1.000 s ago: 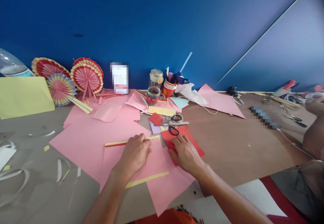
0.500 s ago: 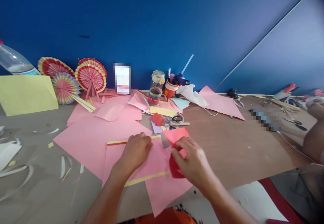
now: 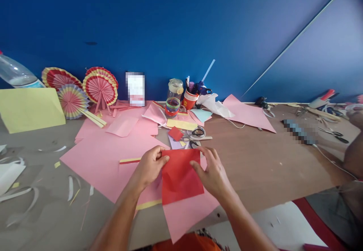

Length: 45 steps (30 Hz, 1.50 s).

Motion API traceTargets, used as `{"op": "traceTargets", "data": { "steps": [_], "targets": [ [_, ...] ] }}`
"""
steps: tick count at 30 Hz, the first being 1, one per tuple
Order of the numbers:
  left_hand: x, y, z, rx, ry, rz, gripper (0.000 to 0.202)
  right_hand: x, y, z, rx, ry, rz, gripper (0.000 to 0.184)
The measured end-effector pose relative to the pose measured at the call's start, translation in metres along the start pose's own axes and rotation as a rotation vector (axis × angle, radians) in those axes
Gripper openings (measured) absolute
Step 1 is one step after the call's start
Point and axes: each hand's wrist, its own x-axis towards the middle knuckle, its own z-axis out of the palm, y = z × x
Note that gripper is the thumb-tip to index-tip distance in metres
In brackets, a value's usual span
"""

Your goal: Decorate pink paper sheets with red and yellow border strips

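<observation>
A red sheet of paper [image 3: 182, 179] hangs between my two hands, its flat face toward me. My left hand [image 3: 151, 165] pinches its upper left corner between thumb and fingers. At the upper right edge, my right hand [image 3: 212, 169] grips it with the thumb in front and the fingers behind. Beneath lies a pink sheet with yellow and red strips along its edges [image 3: 129, 171], partly hidden by the red paper and my left hand. Another pink sheet [image 3: 184, 220] sticks out below, toward me.
Behind my hands are scissors [image 3: 197, 133], a jar with coloured bands [image 3: 172, 107] and a red cup of pens [image 3: 190, 99]. Folded paper fans [image 3: 100, 86] lean on the blue wall at left. White paper scraps [image 3: 70, 188] litter the left side. Another person's arm [image 3: 354, 141] rests at far right.
The red paper, formerly bent in my right hand alone, is now spread flat between both hands. My left hand has risen off the strip-edged pink sheet and taken the red paper's corner.
</observation>
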Motion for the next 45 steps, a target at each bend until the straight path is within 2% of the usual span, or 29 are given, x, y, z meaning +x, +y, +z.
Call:
{"op": "traceTargets", "data": {
  "steps": [3,5,7,10,12,15,18,22,24,28,33,35,40,45],
  "targets": [
    [0.0,0.002,0.0,-0.112,0.02,-0.009,0.026,0.009,0.022,-0.004,0.273,-0.069,0.254,0.045],
    [0.0,0.003,0.002,-0.142,0.014,-0.033,0.03,0.014,0.026,-0.004,0.536,-0.156,0.368,0.041],
    [0.0,0.005,0.004,-0.156,-0.005,-0.052,0.031,0.018,0.023,-0.004,0.715,-0.224,0.421,0.034],
    [0.001,0.006,0.006,-0.071,0.038,-0.022,0.026,0.024,0.017,-0.006,0.773,-0.274,0.412,0.027],
    [0.0,0.007,0.005,0.134,0.148,0.015,0.021,0.025,0.015,-0.008,0.734,-0.266,0.366,0.028],
    [-0.006,0.005,0.007,0.516,0.319,0.068,0.02,0.018,0.017,-0.01,0.502,-0.213,0.267,0.036],
    [-0.017,-0.004,0.011,0.702,0.381,0.112,0.029,0.003,0.019,-0.011,0.267,-0.213,0.145,0.046],
    [-0.031,-0.023,0.017,0.672,0.381,0.135,0.035,-0.012,0.025,-0.01,0.133,-0.244,0.051,0.042],
    [-0.037,-0.03,0.019,0.665,0.364,0.179,0.03,-0.013,0.028,-0.009,0.109,-0.248,-0.003,0.038],
    [-0.046,-0.036,0.02,0.695,0.348,0.355,0.014,-0.008,0.03,-0.007,0.137,-0.254,-0.122,0.036],
    [-0.06,-0.045,0.017,0.803,0.323,0.474,0.019,-0.003,0.033,-0.013,0.218,-0.333,-0.202,0.035],
    [-0.065,-0.051,0.016,0.877,0.316,0.504,0.019,-0.001,0.037,-0.018,0.251,-0.368,-0.191,0.036],
    [-0.068,-0.061,0.016,0.938,0.286,0.56,0.015,0.002,0.043,-0.028,0.214,-0.48,-0.056,0.033],
    [-0.067,-0.062,0.018,1.117,0.221,0.589,0.019,0.002,0.043,-0.026,0.147,-0.474,-0.001,0.032]
  ]
}}
